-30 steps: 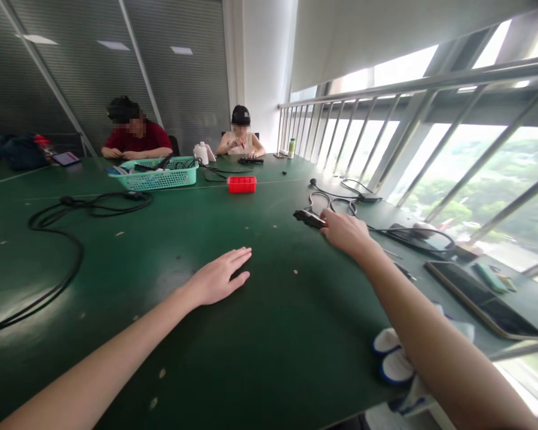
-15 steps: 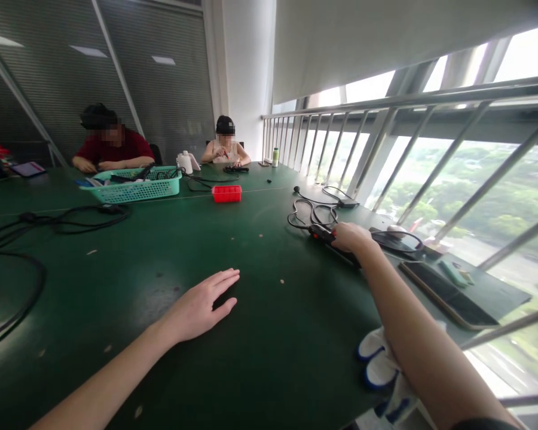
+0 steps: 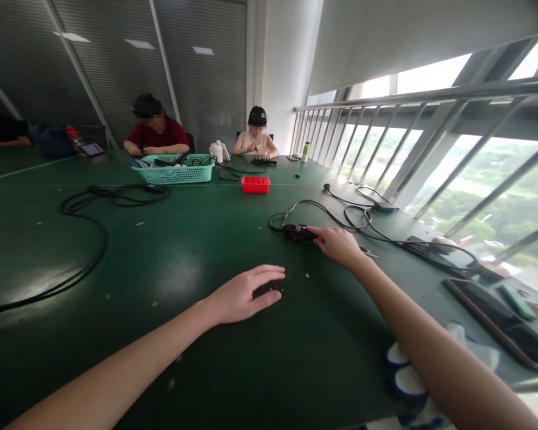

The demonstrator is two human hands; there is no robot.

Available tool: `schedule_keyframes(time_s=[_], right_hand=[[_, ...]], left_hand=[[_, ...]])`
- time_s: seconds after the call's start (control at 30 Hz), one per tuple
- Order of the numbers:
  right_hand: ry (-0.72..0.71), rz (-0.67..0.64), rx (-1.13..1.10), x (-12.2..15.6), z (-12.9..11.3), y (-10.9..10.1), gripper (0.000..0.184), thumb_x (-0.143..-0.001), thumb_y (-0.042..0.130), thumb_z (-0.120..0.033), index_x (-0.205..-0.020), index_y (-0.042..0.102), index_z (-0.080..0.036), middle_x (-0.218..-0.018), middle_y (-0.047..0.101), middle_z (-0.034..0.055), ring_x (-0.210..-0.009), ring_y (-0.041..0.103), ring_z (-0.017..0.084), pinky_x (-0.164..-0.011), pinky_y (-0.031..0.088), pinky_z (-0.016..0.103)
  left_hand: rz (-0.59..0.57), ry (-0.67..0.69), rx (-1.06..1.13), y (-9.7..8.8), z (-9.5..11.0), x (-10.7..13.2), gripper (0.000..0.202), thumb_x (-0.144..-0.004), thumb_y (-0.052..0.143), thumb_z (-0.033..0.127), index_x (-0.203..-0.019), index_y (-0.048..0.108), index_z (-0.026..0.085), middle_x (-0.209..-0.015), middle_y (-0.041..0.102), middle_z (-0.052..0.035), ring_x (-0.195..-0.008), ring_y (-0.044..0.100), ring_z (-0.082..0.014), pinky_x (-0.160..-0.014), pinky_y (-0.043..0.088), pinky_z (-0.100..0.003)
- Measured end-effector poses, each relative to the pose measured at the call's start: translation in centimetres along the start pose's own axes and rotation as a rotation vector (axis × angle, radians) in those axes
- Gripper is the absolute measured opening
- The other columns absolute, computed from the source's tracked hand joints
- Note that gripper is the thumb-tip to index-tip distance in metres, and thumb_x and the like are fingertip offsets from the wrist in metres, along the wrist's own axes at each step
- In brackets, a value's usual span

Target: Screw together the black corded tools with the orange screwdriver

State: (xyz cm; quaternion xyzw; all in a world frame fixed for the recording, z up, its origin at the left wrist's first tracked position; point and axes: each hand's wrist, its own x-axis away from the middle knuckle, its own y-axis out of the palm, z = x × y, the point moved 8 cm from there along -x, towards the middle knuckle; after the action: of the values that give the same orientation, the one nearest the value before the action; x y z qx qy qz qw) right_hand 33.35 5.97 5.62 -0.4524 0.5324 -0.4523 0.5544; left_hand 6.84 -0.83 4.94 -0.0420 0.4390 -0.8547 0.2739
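Observation:
My right hand [image 3: 338,245] is closed round a black corded hand tool [image 3: 298,232] with red parts, held low over the green table. A black cord [image 3: 314,203] loops away from the tool's far end. What kind of tool it is, I cannot tell, since my fingers cover its middle. My left hand [image 3: 246,292] is open and holds nothing, its fingers stretched to the right and the thumb apart, at or just above the tabletop. Under my right forearm lie white gloves [image 3: 410,382] with blue edges, partly hidden.
A red bin [image 3: 256,185] and a teal basket [image 3: 177,174] of tools stand farther back. Cables [image 3: 103,239] snake along the left. A dark tablet-like slab [image 3: 497,322] lies at the right by the metal railing [image 3: 430,101]. Two people [image 3: 164,140] sit across the table.
My right hand has brought the black tool leftward, toward the table's middle, and its cord has stretched out. The view has turned left. My left hand stays open.

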Motion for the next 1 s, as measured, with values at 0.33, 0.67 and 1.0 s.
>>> schedule_keyframes(time_s=[0.33,0.67,1.0], right_hand=[[-0.54,0.181,-0.27,1.9,-12.7,0.1,0.051,-0.103,0.05,-0.025,-0.153,0.05,-0.034,-0.146,0.062,0.0041,-0.13,0.06,0.024,-0.106,0.055,0.041],[-0.573,0.111,-0.289,3.6,-11.6,-0.9,0.023,-0.102,0.054,-0.029,-0.118,0.07,-0.027,-0.119,0.067,0.008,-0.102,0.064,0.022,-0.084,0.058,0.034],[-0.598,-0.143,-0.465,4.6,-12.9,-1.4,0.025,-0.101,0.056,-0.036,-0.117,0.071,-0.024,-0.115,0.069,0.0065,-0.099,0.068,0.02,-0.095,0.052,0.035]], left_hand=[[0.364,-0.165,-0.245,-6.2,-8.9,0.4,0.047,-0.104,0.053,0.052,-0.146,0.059,0.032,-0.149,0.062,-0.0017,-0.137,0.058,-0.0258,-0.117,0.046,-0.045],[0.39,-0.259,-0.363,-5.5,-8.3,0.5,0.043,-0.102,0.058,0.048,-0.142,0.059,0.032,-0.14,0.068,-0.0026,-0.119,0.068,-0.0277,-0.098,0.057,-0.043],[0.264,-0.145,-0.288,-5.1,-8.4,0.5,0.06,-0.101,0.06,0.043,-0.157,0.043,0.029,-0.155,0.056,-0.0069,-0.138,0.057,-0.0289,-0.116,0.045,-0.047]])
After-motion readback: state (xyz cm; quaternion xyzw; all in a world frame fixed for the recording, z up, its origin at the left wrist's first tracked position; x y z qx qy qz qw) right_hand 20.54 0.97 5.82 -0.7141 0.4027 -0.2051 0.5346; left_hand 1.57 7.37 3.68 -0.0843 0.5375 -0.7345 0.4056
